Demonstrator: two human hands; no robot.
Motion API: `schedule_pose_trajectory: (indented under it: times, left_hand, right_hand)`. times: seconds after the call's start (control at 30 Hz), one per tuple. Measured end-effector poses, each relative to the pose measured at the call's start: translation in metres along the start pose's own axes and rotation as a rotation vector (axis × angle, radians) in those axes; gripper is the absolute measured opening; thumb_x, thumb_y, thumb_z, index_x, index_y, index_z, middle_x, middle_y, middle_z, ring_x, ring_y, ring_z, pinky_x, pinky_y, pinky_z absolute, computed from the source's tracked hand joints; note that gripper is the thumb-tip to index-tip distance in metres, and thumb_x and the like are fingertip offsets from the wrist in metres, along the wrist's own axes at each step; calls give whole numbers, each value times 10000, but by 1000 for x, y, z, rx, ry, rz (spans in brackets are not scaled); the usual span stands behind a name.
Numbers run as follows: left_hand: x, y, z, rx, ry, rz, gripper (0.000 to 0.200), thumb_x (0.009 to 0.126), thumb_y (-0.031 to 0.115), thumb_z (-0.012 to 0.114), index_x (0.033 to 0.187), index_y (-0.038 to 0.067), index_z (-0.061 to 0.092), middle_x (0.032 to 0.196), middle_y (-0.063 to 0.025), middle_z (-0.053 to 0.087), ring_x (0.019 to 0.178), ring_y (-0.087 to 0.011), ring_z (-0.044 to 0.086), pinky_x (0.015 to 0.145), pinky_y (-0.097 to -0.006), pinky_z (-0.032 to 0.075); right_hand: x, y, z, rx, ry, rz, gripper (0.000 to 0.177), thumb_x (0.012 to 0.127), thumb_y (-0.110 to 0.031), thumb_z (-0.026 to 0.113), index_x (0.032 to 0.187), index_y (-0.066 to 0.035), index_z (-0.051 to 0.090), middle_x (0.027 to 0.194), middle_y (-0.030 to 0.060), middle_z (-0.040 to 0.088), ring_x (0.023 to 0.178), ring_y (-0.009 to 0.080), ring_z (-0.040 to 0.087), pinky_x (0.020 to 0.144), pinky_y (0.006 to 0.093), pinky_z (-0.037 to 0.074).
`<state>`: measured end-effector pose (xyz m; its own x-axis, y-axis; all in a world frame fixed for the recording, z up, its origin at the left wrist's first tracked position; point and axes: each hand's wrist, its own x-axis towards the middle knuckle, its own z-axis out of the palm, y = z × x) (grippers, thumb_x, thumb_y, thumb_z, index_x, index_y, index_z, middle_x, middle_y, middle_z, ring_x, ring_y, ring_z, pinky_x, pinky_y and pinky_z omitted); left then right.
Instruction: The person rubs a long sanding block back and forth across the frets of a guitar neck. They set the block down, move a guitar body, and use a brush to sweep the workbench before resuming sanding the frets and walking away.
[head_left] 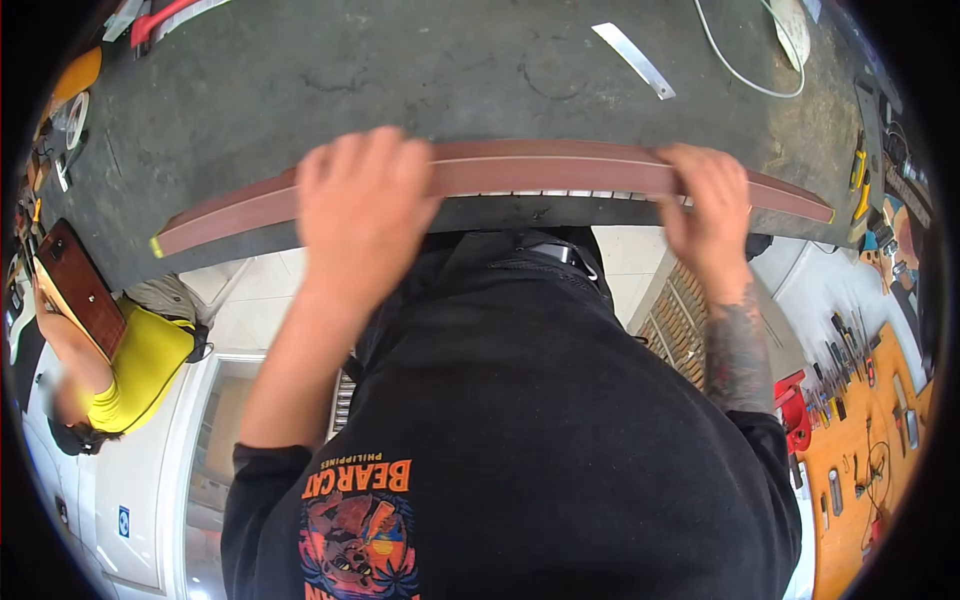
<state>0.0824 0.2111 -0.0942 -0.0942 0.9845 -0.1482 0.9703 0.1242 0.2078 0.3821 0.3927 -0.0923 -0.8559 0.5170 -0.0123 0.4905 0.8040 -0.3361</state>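
Observation:
A long reddish-brown strip lies across the near edge of the dark bench, with a pale line along its length and yellowish ends. My left hand is closed over its left half, back of the hand up and fingers over the far side. On the right half, my right hand grips the strip, fingers over the top and thumb on the near side. A row of small whitish segments shows under the strip's near edge between the hands. Both palms hide parts of the strip.
A metal ruler-like piece and a white cable lie on the dark bench top. Yellow-handled tools sit at the right edge. On the left, a person in yellow holds a brown board. An orange tool panel stands right.

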Motion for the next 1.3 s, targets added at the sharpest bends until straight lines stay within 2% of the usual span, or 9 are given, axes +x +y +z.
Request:
schedule_pose_trajectory:
  times: [0.1,0.17,0.23,0.3,0.53,0.8,1.03,1.17,1.3]
  left_hand:
    - [9,10,4,-42,62,38,386,707,267,828,971,156,570,984,-37,563,998,-259,595,911,-443,463]
    - [-14,-30,-6,20,-65,-30,490,672,177,833,1109,108,625,1086,-79,626,1042,-314,609,937,-450,458]
    - [-42,-87,-8,48,37,-37,440,680,155,806,1070,114,607,1067,-70,615,1024,-311,602,913,-463,453]
    - [-55,-114,-19,57,33,-32,487,667,124,810,1114,96,619,1096,-79,630,1050,-324,606,926,-469,450]
    - [-1,20,10,-66,71,84,443,710,226,841,1067,110,605,1064,-67,620,1047,-293,608,912,-453,459]
    - [-83,-101,-6,82,21,-81,563,643,88,817,1175,82,633,1148,-97,638,1120,-347,591,1004,-502,426]
    - [-22,22,20,-36,134,52,422,690,220,820,1041,123,607,1094,-66,624,1082,-301,602,971,-472,436]
    - [-62,-44,5,17,60,-68,592,607,64,843,1160,107,636,1156,-88,643,1123,-331,597,991,-476,432]
    - [-98,-99,2,85,54,-102,607,647,31,807,1226,104,638,1204,-94,650,1144,-341,591,1028,-496,418]
  right_hand:
    - [-3,13,-5,30,9,-27,492,678,-69,814,1153,-91,690,1095,73,727,1008,303,675,891,437,494]
    - [16,-26,14,31,50,-62,434,730,-110,779,1153,-87,685,1066,61,712,980,281,666,878,421,498]
    - [41,-75,40,80,102,-87,368,787,-160,730,1145,-90,682,1042,44,694,956,254,654,874,412,499]
    - [56,-107,55,150,139,-49,452,718,-104,764,1162,-93,683,1102,57,700,1011,272,668,893,426,498]
    - [-14,13,-9,-27,28,-6,508,673,-19,799,1164,-97,691,1069,63,727,1018,302,671,909,442,498]
    - [31,-113,51,141,102,-61,520,702,-54,779,1210,-99,680,1082,76,706,994,292,660,878,423,506]
    - [-34,-14,1,-19,44,19,502,671,44,753,1160,-59,705,1068,114,719,1025,334,675,938,457,504]
    - [-1,-70,35,85,90,-69,502,677,-3,758,1170,-69,691,1065,95,709,1011,312,674,911,445,510]
    - [22,-107,55,95,143,-99,316,822,-135,684,1134,-88,673,1035,53,683,938,246,659,878,434,501]
